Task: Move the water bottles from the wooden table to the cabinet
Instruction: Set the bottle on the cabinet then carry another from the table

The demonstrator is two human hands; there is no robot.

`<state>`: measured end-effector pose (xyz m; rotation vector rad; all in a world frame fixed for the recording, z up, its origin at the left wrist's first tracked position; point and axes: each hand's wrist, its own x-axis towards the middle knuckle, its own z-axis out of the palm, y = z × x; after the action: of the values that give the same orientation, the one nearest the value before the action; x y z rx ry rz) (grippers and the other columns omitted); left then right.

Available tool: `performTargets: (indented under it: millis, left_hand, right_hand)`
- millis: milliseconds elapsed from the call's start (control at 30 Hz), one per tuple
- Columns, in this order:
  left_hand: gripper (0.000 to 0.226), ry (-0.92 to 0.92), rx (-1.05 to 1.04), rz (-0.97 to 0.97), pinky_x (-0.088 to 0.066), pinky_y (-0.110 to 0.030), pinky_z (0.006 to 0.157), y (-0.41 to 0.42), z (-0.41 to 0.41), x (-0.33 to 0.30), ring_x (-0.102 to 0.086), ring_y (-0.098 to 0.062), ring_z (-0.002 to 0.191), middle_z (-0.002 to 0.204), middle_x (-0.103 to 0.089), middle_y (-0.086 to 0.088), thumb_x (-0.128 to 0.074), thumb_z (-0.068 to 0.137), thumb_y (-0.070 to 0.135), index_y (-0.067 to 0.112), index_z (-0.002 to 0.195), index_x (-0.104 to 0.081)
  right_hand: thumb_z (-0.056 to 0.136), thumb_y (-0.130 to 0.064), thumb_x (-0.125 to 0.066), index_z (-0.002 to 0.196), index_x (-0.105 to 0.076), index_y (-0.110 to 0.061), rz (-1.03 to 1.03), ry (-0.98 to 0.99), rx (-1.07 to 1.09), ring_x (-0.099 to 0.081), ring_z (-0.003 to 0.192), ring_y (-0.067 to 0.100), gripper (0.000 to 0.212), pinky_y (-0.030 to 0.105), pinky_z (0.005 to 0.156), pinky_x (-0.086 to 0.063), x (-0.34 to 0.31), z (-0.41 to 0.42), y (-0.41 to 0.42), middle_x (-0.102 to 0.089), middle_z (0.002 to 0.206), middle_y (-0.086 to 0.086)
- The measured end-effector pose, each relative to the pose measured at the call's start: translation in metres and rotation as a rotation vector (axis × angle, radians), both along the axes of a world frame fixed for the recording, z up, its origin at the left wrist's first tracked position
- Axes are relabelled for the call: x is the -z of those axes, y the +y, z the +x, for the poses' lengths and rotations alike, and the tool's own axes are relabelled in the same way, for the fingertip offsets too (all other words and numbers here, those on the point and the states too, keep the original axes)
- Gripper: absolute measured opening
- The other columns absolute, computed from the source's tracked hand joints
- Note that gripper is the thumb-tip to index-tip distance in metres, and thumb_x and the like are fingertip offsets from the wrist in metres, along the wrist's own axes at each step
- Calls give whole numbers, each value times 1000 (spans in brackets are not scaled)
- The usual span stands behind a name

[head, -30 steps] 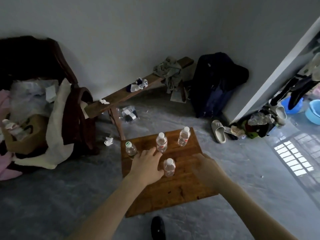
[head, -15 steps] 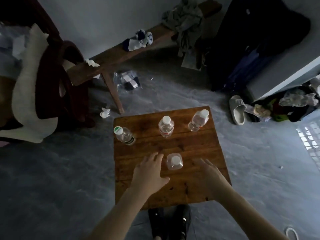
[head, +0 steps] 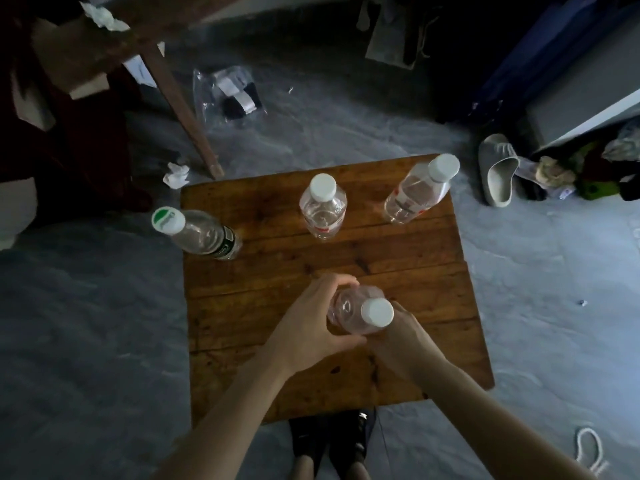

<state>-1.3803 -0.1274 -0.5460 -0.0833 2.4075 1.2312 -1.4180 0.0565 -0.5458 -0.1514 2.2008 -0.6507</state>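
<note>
Your left hand [head: 304,327] curls its fingers round the near bottle [head: 356,311], and your right hand [head: 398,336] grips it from the right, fingers mostly hidden behind it. It sits near the middle of the table [head: 433,271]. 3 more stand along the far edge: a green-capped bottle [head: 199,232] left, a red-labelled bottle [head: 322,211] centre, a tilted bottle [head: 417,194] right. No writing is legible.
</note>
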Motion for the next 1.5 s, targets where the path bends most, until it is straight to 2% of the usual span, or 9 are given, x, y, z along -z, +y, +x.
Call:
performTargets:
  millis: [300, 433, 533, 667, 900, 1000, 1200, 1367, 1500]
  left_hand:
    - [72, 161, -151, 120, -49, -23, 100, 3, -2, -6, -58, -7, 120, 125, -63, 14, -91, 67, 42, 30, 127, -54]
    - [69, 275, -236, 206, -47, -18, 95, -5, -10, -47, -62, -12, 113, 117, -65, 17, -88, 65, 43, 27, 123, -56]
    - [69, 344, -244, 266, -55, -30, 92, -9, -16, -86, -65, -18, 110, 116, -66, 13, -87, 65, 41, 21, 124, -55]
    - [72, 423, -193, 272, -53, -15, 87, -8, -22, -146, -63, -13, 113, 117, -61, 20, -89, 64, 39, 27, 124, -52]
    - [75, 436, -54, 269, -53, -10, 83, 3, -28, -274, -64, 0, 111, 120, -64, 26, -92, 62, 36, 53, 122, -51]
    - [74, 416, 30, 246, -58, -23, 89, 14, -33, -331, -65, -6, 113, 122, -65, 20, -94, 64, 33, 47, 124, -52]
    - [68, 534, 67, 270, -54, -17, 90, 38, -48, -438, -65, -7, 115, 123, -66, 19, -93, 68, 37, 48, 123, -55]
    - [68, 535, 70, 396, -58, -32, 96, 71, -61, -516, -69, -17, 114, 122, -71, 6, -94, 67, 42, 39, 126, -61]
    - [63, 560, 105, 410, -59, -37, 94, 102, -71, -568, -71, -16, 109, 118, -74, 6, -91, 65, 48, 40, 122, -64]
  right_hand:
    - [90, -17, -57, 122, -54, -26, -41, 40, -12, -56, 109, 12, 33, 34, 94, -51, 11, 2, -4, -60, 114, -8]
    - [87, -3, -54, 136, -48, -26, -13, -111, 164, -61, 103, 13, 54, 24, 75, -54, -2, 1, 4, -61, 121, -4]
    - [90, 5, -48, 124, -60, -19, -178, -187, 418, -67, 97, 12, 44, 24, 73, -57, -31, -5, 10, -68, 113, -3]
    - [91, 14, -45, 108, -63, -11, -520, -397, 645, -69, 68, 1, 35, 12, 56, -53, -91, -8, 21, -72, 83, -8]
    - [76, 8, -56, 117, -62, 3, -957, -724, 677, -70, 94, 22, 42, 31, 74, -56, -203, -1, 31, -71, 105, 12]
    - [65, 6, -55, 110, -69, 5, -1093, -823, 700, -63, 115, 33, 47, 42, 97, -52, -250, -4, 37, -69, 112, 20]
    - [77, 4, -47, 135, -55, 1, -1131, -717, 713, -54, 128, 36, 58, 43, 102, -48, -364, -21, 62, -56, 138, 22]
    - [86, -3, -38, 135, -52, 5, -1199, -608, 759, -49, 133, 36, 51, 46, 117, -32, -436, -21, 93, -54, 139, 23]
    - [83, -7, -44, 137, -50, 6, -1258, -532, 783, -54, 129, 36, 56, 44, 106, -45, -481, -10, 118, -55, 138, 24]
